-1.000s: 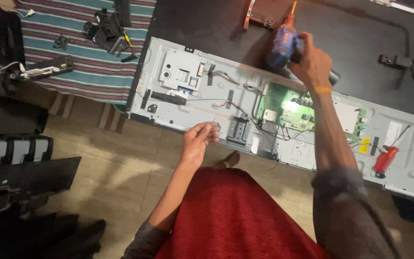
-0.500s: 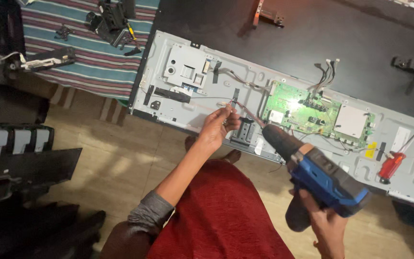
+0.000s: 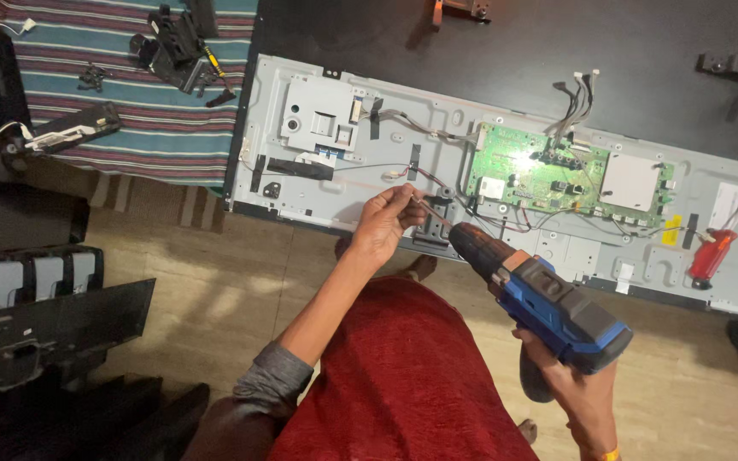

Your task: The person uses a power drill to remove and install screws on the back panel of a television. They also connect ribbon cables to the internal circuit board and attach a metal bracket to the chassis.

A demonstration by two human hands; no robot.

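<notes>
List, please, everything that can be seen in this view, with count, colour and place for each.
metal back panel: one, grey, lying flat across the middle
circuit board: one, green, on the panel's right half
screwdriver: one, red handle, on the panel's right end
striped mat: one, teal and maroon, top left
black parts: several, on the mat
dark slab: one, black, lower left on the floor
power drill: one, blue and black, in the right hand
left hand: pinching the drill's bit tip
right hand: gripping the drill's handle
</notes>
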